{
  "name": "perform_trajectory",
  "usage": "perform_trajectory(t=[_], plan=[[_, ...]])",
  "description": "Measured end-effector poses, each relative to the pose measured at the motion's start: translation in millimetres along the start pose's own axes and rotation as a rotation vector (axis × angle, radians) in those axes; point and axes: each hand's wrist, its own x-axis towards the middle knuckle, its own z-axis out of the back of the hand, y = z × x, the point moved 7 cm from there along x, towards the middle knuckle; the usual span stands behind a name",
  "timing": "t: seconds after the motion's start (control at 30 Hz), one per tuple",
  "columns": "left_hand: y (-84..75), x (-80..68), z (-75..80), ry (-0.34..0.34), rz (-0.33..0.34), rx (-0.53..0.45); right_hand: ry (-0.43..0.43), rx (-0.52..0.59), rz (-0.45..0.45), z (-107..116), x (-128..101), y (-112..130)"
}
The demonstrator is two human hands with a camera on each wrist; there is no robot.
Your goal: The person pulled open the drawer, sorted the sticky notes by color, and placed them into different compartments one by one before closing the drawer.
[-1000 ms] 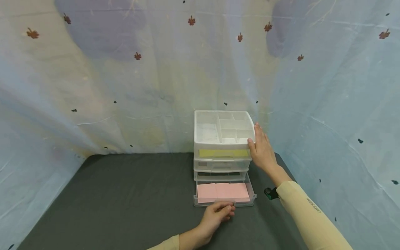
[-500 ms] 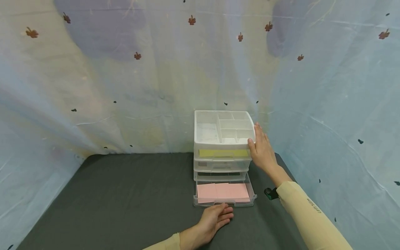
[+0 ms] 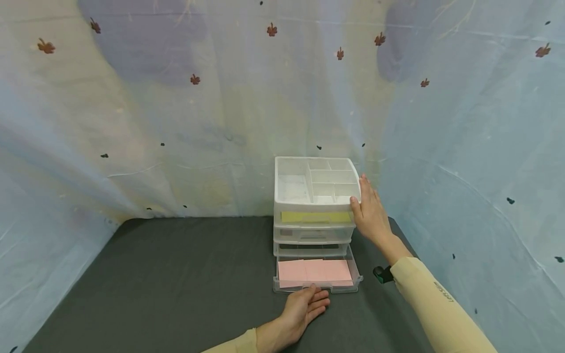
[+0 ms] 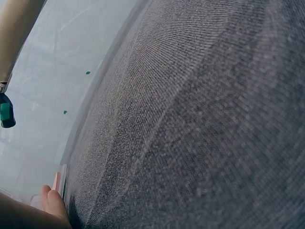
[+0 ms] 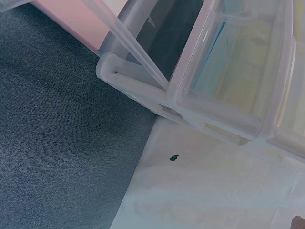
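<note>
Low in the frame's centre, the left hand (image 3: 304,309) lies flat, fingers straight, fingertips touching the front of the open bottom drawer (image 3: 316,284) (pink paper (image 3: 314,271) inside). Right of centre, the right hand (image 3: 371,212) presses open-palmed against the side of the 3-drawer organizer (image 3: 314,206) on the dark table (image 3: 176,279).

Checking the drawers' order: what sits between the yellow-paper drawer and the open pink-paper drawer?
Two shut clear drawers, stacked, the lower with something dark inside; head view shows it.
</note>
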Motion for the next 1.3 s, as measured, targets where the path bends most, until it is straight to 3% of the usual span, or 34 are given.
perform_trajectory(t=[0.97,1.3], plan=[[-11.0,12.5,-1.9,-0.031,-0.004,0.007,0.001,0.004,-0.002,-1,0,-4],[-15.6,25.9,0.0,-0.050,-0.019,-0.010,-0.008,0.006,0.010,0,1,-1]])
